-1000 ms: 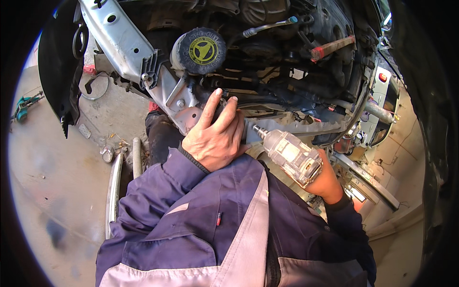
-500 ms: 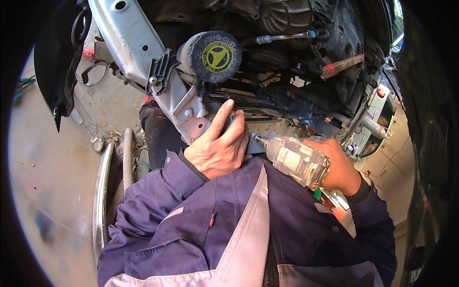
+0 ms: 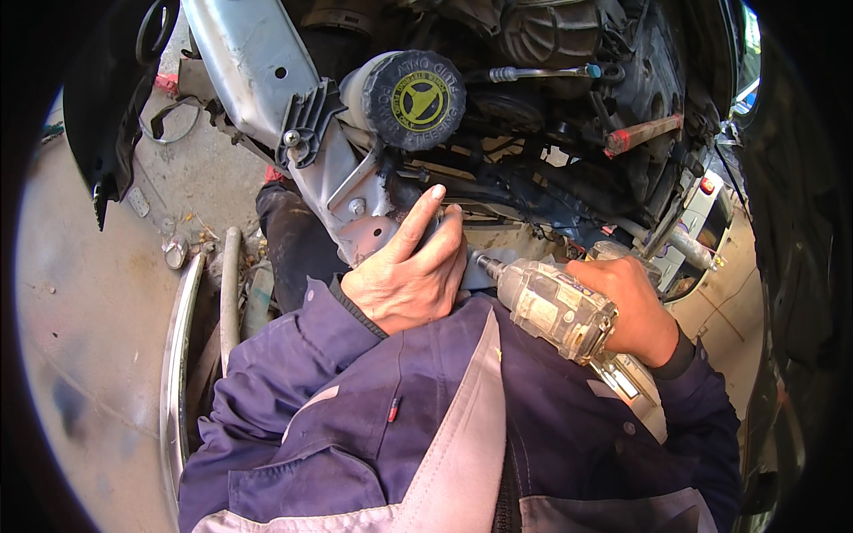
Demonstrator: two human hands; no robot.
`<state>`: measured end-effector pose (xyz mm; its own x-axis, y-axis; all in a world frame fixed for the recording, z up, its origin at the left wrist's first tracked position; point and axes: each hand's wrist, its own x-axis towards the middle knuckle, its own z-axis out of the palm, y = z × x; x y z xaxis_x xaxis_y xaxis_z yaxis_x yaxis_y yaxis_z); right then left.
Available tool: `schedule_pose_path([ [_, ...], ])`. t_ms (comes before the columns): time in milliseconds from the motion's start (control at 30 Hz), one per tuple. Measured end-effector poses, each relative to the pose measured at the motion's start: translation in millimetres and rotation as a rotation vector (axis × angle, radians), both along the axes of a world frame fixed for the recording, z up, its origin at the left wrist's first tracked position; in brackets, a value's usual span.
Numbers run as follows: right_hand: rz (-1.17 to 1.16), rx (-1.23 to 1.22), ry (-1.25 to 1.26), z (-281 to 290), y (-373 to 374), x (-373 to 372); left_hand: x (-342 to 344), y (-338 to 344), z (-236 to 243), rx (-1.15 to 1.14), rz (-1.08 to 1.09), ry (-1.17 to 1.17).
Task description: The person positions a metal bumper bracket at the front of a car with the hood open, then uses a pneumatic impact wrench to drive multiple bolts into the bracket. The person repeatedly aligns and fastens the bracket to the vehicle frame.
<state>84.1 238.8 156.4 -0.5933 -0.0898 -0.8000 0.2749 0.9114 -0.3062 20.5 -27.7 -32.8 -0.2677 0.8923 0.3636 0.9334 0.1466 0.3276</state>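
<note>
My left hand [image 3: 409, 280] lies against the lower end of a silvery metal frame rail [image 3: 258, 62], its index finger stretched upward. The other fingers curl round something dark that they mostly hide. Gripped in my right hand [image 3: 633, 306] is a worn, dirty cordless impact driver [image 3: 555, 306]. Its short dark socket tip points left, toward my left hand and close to a pale surface [image 3: 480, 274]. What the tip meets cannot be made out. Above my left hand sits a fluid reservoir with a black cap [image 3: 415, 99] bearing a yellow-green steering wheel symbol.
Across the dark engine bay lie a ratchet wrench [image 3: 544, 73] and a red-edged bar [image 3: 644, 135]. A black plastic panel [image 3: 111, 115] hangs at the left. On the floor at left are a long curved trim strip [image 3: 182, 355] and a grey tube [image 3: 230, 289].
The view has shifted slightly, so the engine bay parts sit a little lower and to the right. Both hands keep nearly the same pose, and the impact driver is still in my right hand.
</note>
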Motion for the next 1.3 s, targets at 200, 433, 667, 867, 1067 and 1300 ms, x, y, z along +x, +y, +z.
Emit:
schedule_pose_path([
  [200,0.012,0.021,0.005,-1,-3,-2,-1,-1,1,-0.005,0.000,0.009],
  [433,0.151,0.079,0.005,3,-3,-12,-1,-1,0,0.003,-0.003,0.004],
  [667,0.238,0.110,0.016,1,-6,-21,-2,-1,1,-0.011,-0.017,-0.003],
  [867,0.264,0.115,0.021,1,-6,-22,-2,-2,1,-0.002,-0.027,-0.033],
  [1067,0.279,0.119,0.033,1,-7,-18,-1,-1,-1,0.025,-0.009,-0.035],
  [1300,0.288,0.122,0.032,1,-6,-18,1,-1,-4,0.048,-0.012,-0.025],
])
